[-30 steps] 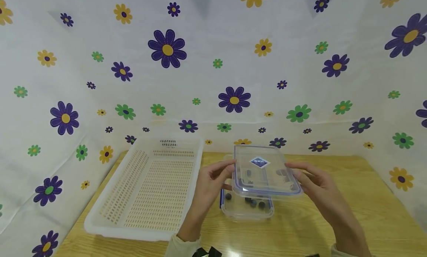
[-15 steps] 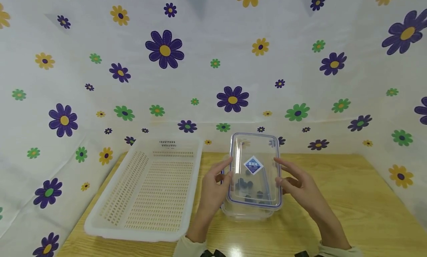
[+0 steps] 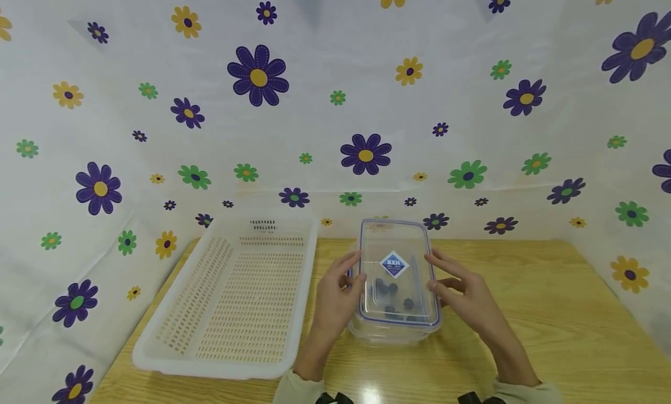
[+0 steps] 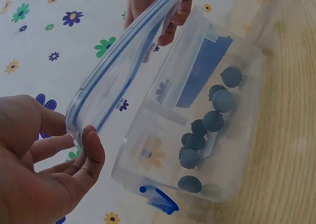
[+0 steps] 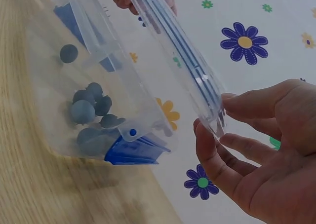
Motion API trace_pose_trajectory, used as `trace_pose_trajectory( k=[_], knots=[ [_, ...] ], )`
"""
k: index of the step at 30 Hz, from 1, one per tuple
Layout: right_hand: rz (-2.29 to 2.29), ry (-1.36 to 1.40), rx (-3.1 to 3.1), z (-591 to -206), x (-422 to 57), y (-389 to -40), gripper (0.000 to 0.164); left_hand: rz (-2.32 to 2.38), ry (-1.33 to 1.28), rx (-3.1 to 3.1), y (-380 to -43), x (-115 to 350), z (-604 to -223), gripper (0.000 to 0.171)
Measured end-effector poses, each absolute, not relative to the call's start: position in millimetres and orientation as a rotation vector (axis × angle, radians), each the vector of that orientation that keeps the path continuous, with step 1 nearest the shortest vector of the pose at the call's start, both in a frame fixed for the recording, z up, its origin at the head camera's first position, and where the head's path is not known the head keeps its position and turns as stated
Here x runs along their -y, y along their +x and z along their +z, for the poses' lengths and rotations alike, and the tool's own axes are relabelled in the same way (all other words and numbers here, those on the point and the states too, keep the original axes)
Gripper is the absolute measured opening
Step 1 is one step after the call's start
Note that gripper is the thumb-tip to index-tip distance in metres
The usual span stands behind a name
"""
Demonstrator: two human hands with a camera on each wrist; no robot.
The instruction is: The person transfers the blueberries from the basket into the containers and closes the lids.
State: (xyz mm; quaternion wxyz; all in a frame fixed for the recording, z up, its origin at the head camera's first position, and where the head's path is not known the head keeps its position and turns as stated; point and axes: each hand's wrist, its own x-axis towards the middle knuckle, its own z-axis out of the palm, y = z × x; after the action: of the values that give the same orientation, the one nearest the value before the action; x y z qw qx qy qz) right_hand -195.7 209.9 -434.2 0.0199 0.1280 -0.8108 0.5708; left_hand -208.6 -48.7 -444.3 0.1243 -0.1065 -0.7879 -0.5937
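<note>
A clear plastic lid [image 3: 401, 235] with a blue seal and a diamond-shaped BXH label is held above a clear food container [image 3: 388, 336]. My left hand [image 3: 335, 299] pinches the lid's left edge between thumb and fingers, and my right hand [image 3: 463, 296] pinches the right edge. Both wrist views show a gap between lid and container. Inside the container lie several dark round berries that look like blueberries [image 4: 213, 121], beside a divider [image 4: 165, 110]. A blue side clip [image 4: 160, 200] hangs unfastened in the left wrist view, and another blue clip [image 5: 133, 147] sticks outward in the right.
A white perforated plastic basket [image 3: 209, 368] stands left of the container on the wood-grain table [image 3: 534, 334]. Behind and on both sides hangs a white sheet [image 3: 314, 119] printed with purple, yellow and green flowers.
The lid has turned from a crosswise tilt to line up lengthwise over the container, then come down a little. Both hands have moved with it, still pinching its edges.
</note>
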Motion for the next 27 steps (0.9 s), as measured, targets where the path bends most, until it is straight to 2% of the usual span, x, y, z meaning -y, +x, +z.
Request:
trace_pose_trajectory(
  k=[17, 27],
  knots=[
    [1.605, 0.38, 2.62, -441, -196, -199, 0.046, -1.425, -0.334, 2.444, -203, 55, -452, 0.035],
    [1.458, 0.441, 2.687, -448, -195, -200, 0.044, -1.31, -0.302, 2.459, -205, 55, -470, 0.033]
  ],
)
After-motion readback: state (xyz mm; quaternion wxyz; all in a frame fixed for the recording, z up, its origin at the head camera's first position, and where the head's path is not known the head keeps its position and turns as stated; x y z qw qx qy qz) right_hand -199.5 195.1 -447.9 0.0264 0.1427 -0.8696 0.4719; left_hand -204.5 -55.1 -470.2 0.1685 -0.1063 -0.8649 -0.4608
